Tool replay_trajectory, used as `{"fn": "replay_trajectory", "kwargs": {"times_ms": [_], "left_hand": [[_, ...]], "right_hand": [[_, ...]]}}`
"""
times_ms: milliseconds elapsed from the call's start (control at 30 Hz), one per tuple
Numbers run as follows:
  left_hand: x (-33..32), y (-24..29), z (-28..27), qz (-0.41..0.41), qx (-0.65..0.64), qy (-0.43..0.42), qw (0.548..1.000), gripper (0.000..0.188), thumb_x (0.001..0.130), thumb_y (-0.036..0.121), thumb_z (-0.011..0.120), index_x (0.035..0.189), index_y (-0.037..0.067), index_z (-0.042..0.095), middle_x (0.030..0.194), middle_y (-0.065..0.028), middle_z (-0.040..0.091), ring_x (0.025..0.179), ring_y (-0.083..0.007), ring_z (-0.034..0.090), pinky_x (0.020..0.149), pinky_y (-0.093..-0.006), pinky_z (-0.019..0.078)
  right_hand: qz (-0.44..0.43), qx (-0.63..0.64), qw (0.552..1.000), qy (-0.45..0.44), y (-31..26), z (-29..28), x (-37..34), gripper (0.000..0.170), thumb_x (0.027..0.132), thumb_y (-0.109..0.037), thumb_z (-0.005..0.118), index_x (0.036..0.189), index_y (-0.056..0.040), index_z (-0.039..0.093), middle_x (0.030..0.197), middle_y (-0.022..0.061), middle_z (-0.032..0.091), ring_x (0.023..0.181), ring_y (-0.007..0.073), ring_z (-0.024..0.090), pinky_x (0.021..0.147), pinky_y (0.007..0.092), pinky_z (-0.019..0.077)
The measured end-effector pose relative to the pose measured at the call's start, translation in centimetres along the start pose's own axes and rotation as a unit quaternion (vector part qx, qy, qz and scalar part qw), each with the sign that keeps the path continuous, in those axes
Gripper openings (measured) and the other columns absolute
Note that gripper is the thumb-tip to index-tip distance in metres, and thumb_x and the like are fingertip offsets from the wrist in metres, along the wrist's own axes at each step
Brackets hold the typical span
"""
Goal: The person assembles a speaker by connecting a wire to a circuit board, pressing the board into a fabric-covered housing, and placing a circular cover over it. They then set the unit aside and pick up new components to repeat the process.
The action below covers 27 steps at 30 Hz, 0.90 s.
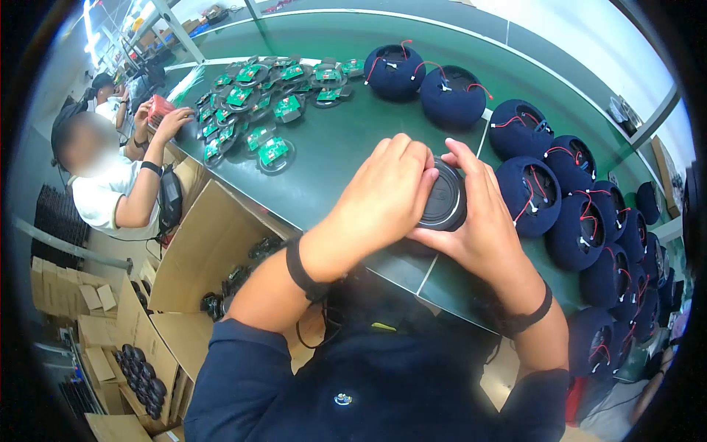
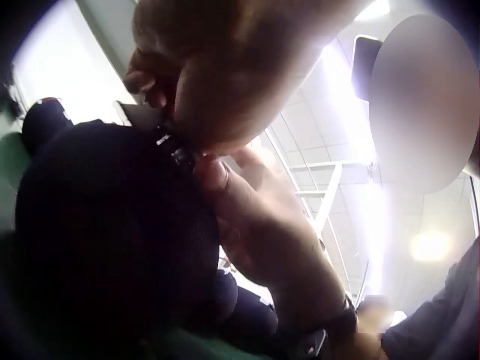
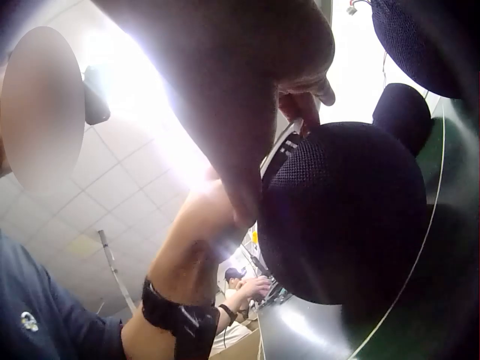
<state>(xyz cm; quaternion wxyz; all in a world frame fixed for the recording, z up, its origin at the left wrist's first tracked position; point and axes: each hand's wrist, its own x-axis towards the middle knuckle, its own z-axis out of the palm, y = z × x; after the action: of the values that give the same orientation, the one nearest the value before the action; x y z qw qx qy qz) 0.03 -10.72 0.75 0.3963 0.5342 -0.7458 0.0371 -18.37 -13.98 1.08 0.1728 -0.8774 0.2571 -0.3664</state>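
A black round part with a ringed face (image 1: 444, 197) lies between both hands over the table. My left hand (image 1: 387, 193) grips its near-left edge, fingers bent over the top. On the other side my right hand (image 1: 486, 225) curls around it, thumb below and fingers along the far edge. Both wrist views show a dark fabric-covered ball (image 2: 112, 225) (image 3: 345, 214) under the part. In those views my left hand (image 2: 232, 75) (image 3: 199, 232) and right hand (image 2: 274, 225) (image 3: 240, 82) meet at the ball's rim.
Green circuit boards on round black parts (image 1: 272, 151) are heaped at the table's left. Dark fabric balls with red wires (image 1: 528, 195) line the right side. Left of the table are an open cardboard box (image 1: 195, 247) and a seated person (image 1: 110, 177).
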Motion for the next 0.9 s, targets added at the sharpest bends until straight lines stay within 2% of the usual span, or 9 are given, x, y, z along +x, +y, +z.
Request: {"fn": "replay_trajectory", "kwargs": {"times_ms": [267, 333, 500, 600, 667, 700, 733, 800, 900], "left_hand": [[0.0, -0.8, 0.1, 0.023, -0.024, -0.010, 0.999, 0.013, 0.093, 0.007, 0.069, 0.099, 0.002, 0.058, 0.095, -0.0151, 0.058, 0.090, -0.0382, 0.058, 0.080, -0.0474, 0.0487], [-0.6, -0.6, -0.2, 0.086, -0.038, -0.053, 0.994, 0.014, 0.092, 0.006, 0.069, 0.098, 0.002, 0.057, 0.095, -0.0143, 0.057, 0.090, -0.0378, 0.058, 0.080, -0.0475, 0.0479], [-1.2, -0.8, -0.1, 0.055, -0.045, 0.016, 0.997, 0.016, 0.091, 0.005, 0.071, 0.101, 0.004, 0.059, 0.100, -0.0141, 0.060, 0.094, -0.0356, 0.059, 0.083, -0.0443, 0.0484], [-1.1, -0.8, -0.8, 0.111, -0.097, 0.002, 0.989, 0.022, 0.090, 0.004, 0.071, 0.111, 0.003, 0.062, 0.100, -0.0146, 0.064, 0.094, -0.0352, 0.061, 0.085, -0.0429, 0.0493], [-1.4, 0.4, -1.8, 0.064, -0.081, -0.015, 0.994, 0.032, 0.088, 0.001, 0.073, 0.119, 0.001, 0.064, 0.100, -0.0156, 0.067, 0.092, -0.0359, 0.063, 0.084, -0.0434, 0.0507], [-1.7, 0.3, -1.9, 0.135, -0.080, 0.035, 0.987, 0.036, 0.086, -0.002, 0.075, 0.122, -0.001, 0.066, 0.098, -0.0153, 0.069, 0.086, -0.0338, 0.066, 0.080, -0.0413, 0.0527], [-2.1, 0.6, -2.8, 0.143, -0.085, 0.038, 0.985, 0.036, 0.086, -0.002, 0.075, 0.122, -0.001, 0.066, 0.098, -0.0153, 0.069, 0.086, -0.0338, 0.066, 0.080, -0.0413, 0.0527], [-2.7, 1.4, -5.3, 0.113, -0.058, 0.159, 0.979, 0.028, 0.088, -0.002, 0.073, 0.115, 0.002, 0.069, 0.101, -0.0133, 0.071, 0.091, -0.0303, 0.069, 0.082, -0.0388, 0.0546], [-1.1, 0.0, -6.6, 0.077, -0.173, 0.113, 0.975, 0.023, 0.090, -0.003, 0.071, 0.112, 0.001, 0.070, 0.105, -0.0147, 0.073, 0.094, -0.0285, 0.072, 0.085, -0.0368, 0.0558]], "right_hand": [[0.063, -0.014, 0.998, -0.007, 0.0, 0.1, -0.1, 0.104, 0.061, -0.025, 0.098, 0.147, 0.0034, 0.045, 0.138, 0.0240, 0.059, 0.127, 0.0407, 0.057, 0.109, 0.0473, 0.0468], [0.074, -0.020, 0.997, -0.015, 0.5, 0.2, 0.0, 0.103, 0.062, -0.027, 0.098, 0.146, 0.0043, 0.046, 0.138, 0.0243, 0.059, 0.128, 0.0409, 0.057, 0.109, 0.0473, 0.0469], [0.082, -0.010, 0.997, -0.015, 0.6, 0.6, -0.1, 0.101, 0.065, -0.030, 0.097, 0.145, 0.0065, 0.047, 0.139, 0.0252, 0.058, 0.129, 0.0421, 0.055, 0.109, 0.0472, 0.0465], [0.087, 0.010, 0.996, -0.012, 0.7, 0.6, 0.0, 0.098, 0.066, -0.028, 0.096, 0.145, 0.0063, 0.049, 0.139, 0.0254, 0.057, 0.130, 0.0428, 0.054, 0.110, 0.0471, 0.0457], [0.040, 0.003, 0.999, -0.036, 0.8, 0.4, 0.0, 0.095, 0.068, -0.028, 0.095, 0.144, 0.0058, 0.050, 0.139, 0.0245, 0.057, 0.130, 0.0422, 0.054, 0.111, 0.0468, 0.0452], [0.042, -0.001, 0.998, -0.044, 0.6, 0.2, -0.1, 0.092, 0.069, -0.028, 0.095, 0.143, 0.0052, 0.052, 0.139, 0.0241, 0.057, 0.130, 0.0419, 0.055, 0.110, 0.0466, 0.0454], [0.057, 0.007, 0.997, -0.048, 0.8, 0.2, -0.1, 0.090, 0.070, -0.030, 0.094, 0.142, 0.0043, 0.053, 0.139, 0.0238, 0.057, 0.130, 0.0413, 0.055, 0.111, 0.0466, 0.0455], [0.068, 0.024, 0.995, -0.067, 0.7, -0.3, 0.1, 0.089, 0.070, -0.032, 0.094, 0.142, 0.0029, 0.054, 0.139, 0.0227, 0.057, 0.130, 0.0409, 0.053, 0.111, 0.0467, 0.0452], [0.100, 0.001, 0.990, -0.096, -0.1, -0.8, 0.5, 0.091, 0.070, -0.033, 0.091, 0.144, 0.0028, 0.052, 0.144, 0.0249, 0.050, 0.130, 0.0436, 0.051, 0.110, 0.0470, 0.0461]]}}
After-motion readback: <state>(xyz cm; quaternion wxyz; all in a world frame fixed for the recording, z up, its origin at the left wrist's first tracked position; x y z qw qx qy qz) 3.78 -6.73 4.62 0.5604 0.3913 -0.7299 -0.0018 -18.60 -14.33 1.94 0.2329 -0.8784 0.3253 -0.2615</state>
